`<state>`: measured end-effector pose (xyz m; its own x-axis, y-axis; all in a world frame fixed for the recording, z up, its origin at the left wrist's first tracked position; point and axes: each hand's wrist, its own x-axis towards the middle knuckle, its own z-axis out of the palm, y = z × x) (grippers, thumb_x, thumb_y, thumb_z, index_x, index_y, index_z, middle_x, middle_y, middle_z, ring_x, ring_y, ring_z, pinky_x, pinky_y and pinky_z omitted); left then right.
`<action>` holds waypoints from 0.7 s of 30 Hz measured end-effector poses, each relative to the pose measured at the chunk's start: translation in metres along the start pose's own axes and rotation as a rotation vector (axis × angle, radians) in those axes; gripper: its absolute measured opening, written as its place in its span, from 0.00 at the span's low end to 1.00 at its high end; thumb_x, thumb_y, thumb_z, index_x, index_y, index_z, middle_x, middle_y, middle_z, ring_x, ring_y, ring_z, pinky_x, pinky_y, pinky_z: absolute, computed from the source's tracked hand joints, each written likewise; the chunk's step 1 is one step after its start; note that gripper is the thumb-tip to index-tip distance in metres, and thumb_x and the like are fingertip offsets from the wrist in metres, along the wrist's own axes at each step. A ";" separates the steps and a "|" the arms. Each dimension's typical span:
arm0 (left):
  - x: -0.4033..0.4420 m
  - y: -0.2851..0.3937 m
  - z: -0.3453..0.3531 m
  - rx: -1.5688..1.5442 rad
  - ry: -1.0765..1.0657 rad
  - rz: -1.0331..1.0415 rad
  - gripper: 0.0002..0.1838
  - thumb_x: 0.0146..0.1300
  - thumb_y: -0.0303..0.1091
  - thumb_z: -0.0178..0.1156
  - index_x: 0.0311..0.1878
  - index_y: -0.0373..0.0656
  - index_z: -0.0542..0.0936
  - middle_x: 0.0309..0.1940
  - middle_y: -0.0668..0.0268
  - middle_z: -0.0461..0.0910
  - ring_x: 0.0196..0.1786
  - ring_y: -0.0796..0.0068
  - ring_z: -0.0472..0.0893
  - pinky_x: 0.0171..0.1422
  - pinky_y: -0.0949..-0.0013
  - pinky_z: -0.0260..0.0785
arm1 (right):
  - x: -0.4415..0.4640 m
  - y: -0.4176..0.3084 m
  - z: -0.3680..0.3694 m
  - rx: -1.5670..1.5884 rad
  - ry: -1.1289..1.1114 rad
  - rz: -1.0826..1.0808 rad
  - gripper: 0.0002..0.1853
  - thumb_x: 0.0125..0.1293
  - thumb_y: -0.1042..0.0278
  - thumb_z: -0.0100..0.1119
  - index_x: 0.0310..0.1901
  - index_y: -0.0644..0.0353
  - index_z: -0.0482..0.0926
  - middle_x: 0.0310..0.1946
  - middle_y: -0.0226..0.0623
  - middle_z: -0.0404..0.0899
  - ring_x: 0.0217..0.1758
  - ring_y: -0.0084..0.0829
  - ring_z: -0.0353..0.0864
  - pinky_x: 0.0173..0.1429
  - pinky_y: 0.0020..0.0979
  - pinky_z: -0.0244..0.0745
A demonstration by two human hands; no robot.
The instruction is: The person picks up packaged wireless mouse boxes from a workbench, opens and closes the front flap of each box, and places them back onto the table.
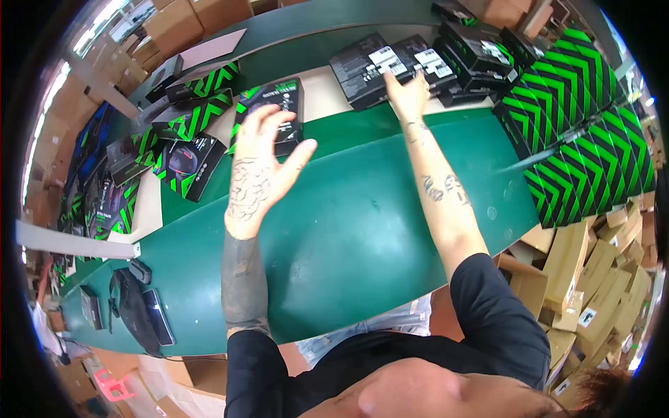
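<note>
Across a green tabletop [348, 237], your broadest lane runs between the black pouch [131, 306] at near left and chevron-striped boxes [564, 97] walling off the right. On the far side, a single box [284, 92] sits in the way just beyond your left hand [259, 167], with a narrower gap between it and the label-bearing black boxes [354, 76] under your right hand [410, 96]. Jumbled boxes [185, 167] crowd the far left behind a pale post [77, 240].

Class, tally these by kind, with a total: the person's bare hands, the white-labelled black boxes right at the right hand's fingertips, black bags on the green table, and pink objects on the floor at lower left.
Hands, left hand and right hand: 2
Labelled boxes, left box and right box: 2
Black bag: 1
Pink object: 1
Total: 6
</note>
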<state>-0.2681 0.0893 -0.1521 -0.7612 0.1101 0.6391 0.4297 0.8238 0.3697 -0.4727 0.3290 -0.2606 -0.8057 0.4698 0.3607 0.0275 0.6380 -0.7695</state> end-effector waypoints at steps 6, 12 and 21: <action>-0.010 -0.009 0.023 -0.145 -0.263 0.016 0.28 0.55 0.49 0.67 0.52 0.40 0.75 0.52 0.55 0.73 0.55 0.53 0.75 0.59 0.57 0.69 | 0.024 -0.027 -0.009 0.011 -0.556 0.162 0.34 0.41 0.49 0.76 0.45 0.68 0.80 0.39 0.43 0.82 0.37 0.36 0.82 0.40 0.31 0.75; -0.007 -0.014 0.025 -0.239 -0.241 -0.232 0.31 0.56 0.54 0.66 0.53 0.38 0.76 0.49 0.53 0.76 0.52 0.56 0.77 0.57 0.59 0.71 | -0.016 -0.016 -0.006 0.578 -0.952 0.398 0.27 0.45 0.58 0.75 0.47 0.60 0.79 0.40 0.31 0.76 0.39 0.24 0.69 0.40 0.26 0.63; -0.006 -0.054 0.061 -0.742 -0.260 -0.561 0.36 0.61 0.55 0.62 0.66 0.43 0.67 0.61 0.56 0.71 0.61 0.62 0.74 0.63 0.62 0.67 | -0.108 0.014 -0.096 1.169 -1.124 0.681 0.36 0.72 0.48 0.50 0.74 0.53 0.50 0.67 0.53 0.59 0.66 0.43 0.67 0.65 0.42 0.67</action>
<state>-0.3161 0.0784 -0.2167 -0.9946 0.0011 0.1035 0.1007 0.2425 0.9649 -0.3284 0.3455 -0.2601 -0.8274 -0.4897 -0.2750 0.5084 -0.4450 -0.7372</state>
